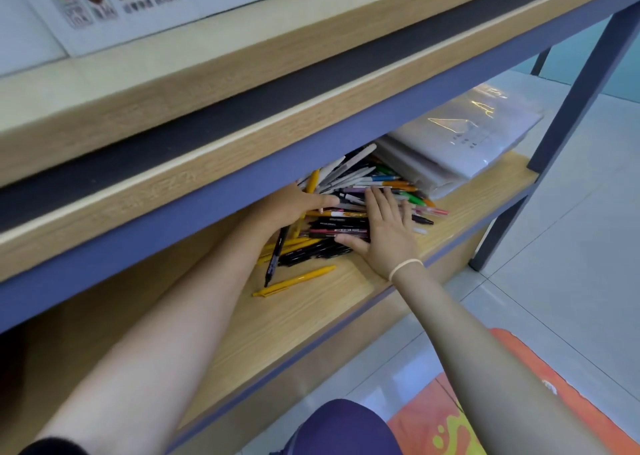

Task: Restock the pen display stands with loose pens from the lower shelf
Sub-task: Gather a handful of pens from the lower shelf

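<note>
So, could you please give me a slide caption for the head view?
Left hand and right hand rest on loose pens on the lower shelf.

Both forearms bare, no sleeves past elbows. Left arm [166,333]: edge of black sleeve [52,447] at lower left frame corner, near upper arm. Left hand [294,205]: no rings or bands visible. Right hand [388,233]: thin pale elastic band [405,268] round wrist, no watch. Knee [343,427] at bottom centre covered in dark navy-purple fabric, trousers or shorts, cannot tell which.
</note>
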`<state>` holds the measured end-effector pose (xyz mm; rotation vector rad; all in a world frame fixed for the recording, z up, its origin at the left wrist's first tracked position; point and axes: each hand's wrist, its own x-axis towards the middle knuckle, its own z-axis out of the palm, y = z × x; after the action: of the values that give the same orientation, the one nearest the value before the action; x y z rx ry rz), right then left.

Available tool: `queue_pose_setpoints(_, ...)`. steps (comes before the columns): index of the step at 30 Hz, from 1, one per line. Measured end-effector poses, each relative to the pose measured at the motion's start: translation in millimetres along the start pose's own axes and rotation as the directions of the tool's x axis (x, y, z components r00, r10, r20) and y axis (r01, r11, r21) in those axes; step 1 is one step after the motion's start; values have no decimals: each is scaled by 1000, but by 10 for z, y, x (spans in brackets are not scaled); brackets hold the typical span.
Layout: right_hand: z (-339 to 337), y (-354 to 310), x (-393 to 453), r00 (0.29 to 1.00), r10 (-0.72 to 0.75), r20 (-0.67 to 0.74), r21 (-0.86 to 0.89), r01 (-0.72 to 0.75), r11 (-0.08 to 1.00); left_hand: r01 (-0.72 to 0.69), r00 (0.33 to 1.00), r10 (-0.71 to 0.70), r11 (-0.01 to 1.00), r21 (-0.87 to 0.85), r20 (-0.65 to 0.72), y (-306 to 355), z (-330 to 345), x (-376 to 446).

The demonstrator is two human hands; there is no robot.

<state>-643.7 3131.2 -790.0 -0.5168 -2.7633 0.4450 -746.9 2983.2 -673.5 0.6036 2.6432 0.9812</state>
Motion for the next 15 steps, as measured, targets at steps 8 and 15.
queue_pose_setpoints(8,-474,-173,-756,965,260,-29,800,-133,585,297,955,-269,839,-455,127,272,415,-513)
queue_pose_setpoints(15,-528,-325,-1621,939,313,143,925,-239,294,244,966,-212,563,-789,148,614,928,-1117)
